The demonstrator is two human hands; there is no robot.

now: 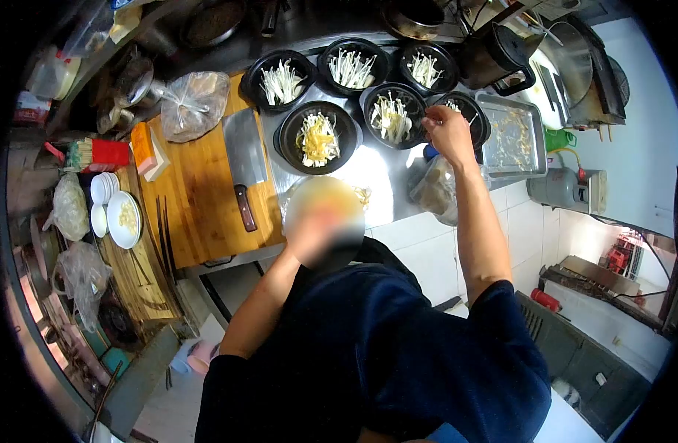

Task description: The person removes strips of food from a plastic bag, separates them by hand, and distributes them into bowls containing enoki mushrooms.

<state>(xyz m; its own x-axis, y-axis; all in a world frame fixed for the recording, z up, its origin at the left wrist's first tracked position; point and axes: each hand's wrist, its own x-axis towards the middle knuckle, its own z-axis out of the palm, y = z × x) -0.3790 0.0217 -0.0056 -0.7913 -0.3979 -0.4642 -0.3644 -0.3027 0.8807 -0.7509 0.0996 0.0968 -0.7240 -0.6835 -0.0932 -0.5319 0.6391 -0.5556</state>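
Observation:
My right hand reaches over two black bowls at the right, its fingers drawn together and pointing down. What they hold, if anything, I cannot make out. Under it lie a black bowl with white strands and another bowl of enoki mushrooms. Low in the middle, my left hand is partly lost in a round blur, so its fingers and any object in them are hidden; yellowish colour shows there. Beyond it, yellow shreds top the enoki in one black bowl. Three more bowls of enoki stand behind.
A cleaver lies on the wooden board, beside a tied plastic bag. At the right are a metal tray with scraps, a black kettle and another plastic bag. Small white plates stand left.

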